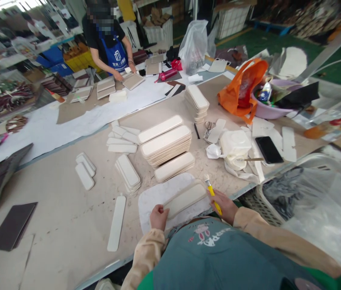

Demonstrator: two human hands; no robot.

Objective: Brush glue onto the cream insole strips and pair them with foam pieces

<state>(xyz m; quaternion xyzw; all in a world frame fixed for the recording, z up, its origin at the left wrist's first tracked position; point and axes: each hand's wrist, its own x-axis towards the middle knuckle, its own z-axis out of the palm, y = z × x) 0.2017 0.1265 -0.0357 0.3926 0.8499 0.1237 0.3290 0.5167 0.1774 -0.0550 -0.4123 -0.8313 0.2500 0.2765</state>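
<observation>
A long cream strip with rounded ends point(185, 198) lies on a white sheet point(149, 197) in front of me. My left hand point(159, 217) is closed, its thumb and fingers pinching the strip's left end. In my right hand point(223, 204) is a yellow-handled brush point(213, 196), bristles pointing up and away, beside the strip's right end. Just beyond the sheet stand stacks of similar cream strips point(167, 145), with a lower stack point(175, 166) nearest. To the left lies a single narrow strip point(116, 223), and a small pile of shorter pieces point(128, 172) is behind it.
On the right are a white tub point(235, 145), a black phone point(269, 149), scissors point(209, 128) and an orange bag point(243, 88). A plastic basket point(267, 201) stands by the table's right edge. Across the table, a person in a blue apron point(113, 50) handles grey-brown panels point(133, 80).
</observation>
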